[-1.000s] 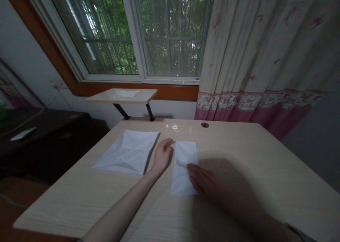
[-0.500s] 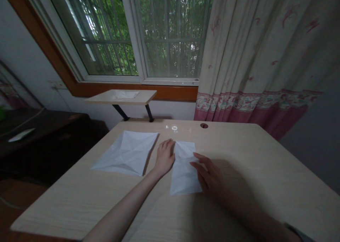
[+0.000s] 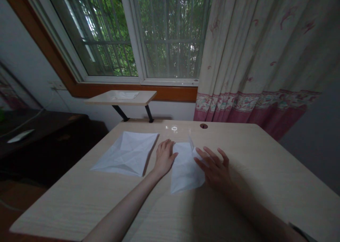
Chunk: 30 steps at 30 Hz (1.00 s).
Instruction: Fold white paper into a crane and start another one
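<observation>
A folded sheet of white paper lies on the light wooden table in front of me. My left hand rests along its left side, fingers stretched out and thumb over the paper's edge. At the right edge, my right hand has a raised layer of the paper between thumb and forefinger, with the other fingers spread. That layer bends upward near the far right corner. The right hand hides part of the right edge. Left of my left hand lies a second, larger creased sheet of white paper.
A small raised shelf on black legs stands at the table's back left, bearing crumpled white paper. A round cable hole sits near the back edge. Behind are a barred window and a curtain; a dark desk stands left.
My right hand has moved slightly right and its fingers have spread. The paper's right edge has risen and bulged up with it. My left hand has barely shifted.
</observation>
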Available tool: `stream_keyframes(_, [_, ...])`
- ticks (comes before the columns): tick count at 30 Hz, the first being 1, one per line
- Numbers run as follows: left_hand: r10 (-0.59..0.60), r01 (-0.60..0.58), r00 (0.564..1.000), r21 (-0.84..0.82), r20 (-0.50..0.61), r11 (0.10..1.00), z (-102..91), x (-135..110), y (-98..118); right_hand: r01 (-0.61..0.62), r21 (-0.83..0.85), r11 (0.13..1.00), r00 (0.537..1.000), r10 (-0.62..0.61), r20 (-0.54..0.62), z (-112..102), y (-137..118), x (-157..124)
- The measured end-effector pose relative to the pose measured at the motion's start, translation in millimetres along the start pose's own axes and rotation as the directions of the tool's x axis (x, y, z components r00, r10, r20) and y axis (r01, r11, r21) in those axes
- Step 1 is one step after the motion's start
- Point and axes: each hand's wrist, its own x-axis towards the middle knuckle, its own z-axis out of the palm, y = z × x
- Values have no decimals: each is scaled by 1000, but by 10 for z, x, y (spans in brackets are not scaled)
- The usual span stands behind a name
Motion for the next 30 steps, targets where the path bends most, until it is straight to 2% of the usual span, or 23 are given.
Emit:
stream_keyframes(7, [41,-40,999,-75,11,996,-63,35,39,-33,-33,999,999,35,42,54,-12,-3])
stream_keyframes(12, [137,-111,980,-174,145,979,-118,35,147,-93,-82,992,994,97,50,23,-45,18])
stream_keyframes(18, [234,-195,928,-158,291,968,-129,1,208,-218,-69,974,974,221,41,59,-78,11])
stream_keyframes(24, [211,-203,931,-60,299,977,-170,8,244,-172,-134,976,979,184,84,164,-34,-62])
stream_keyframes(30, [218,-223,944,-7,246,975,-148,4,222,-214,-107,971,969,225,101,261,17,-142])
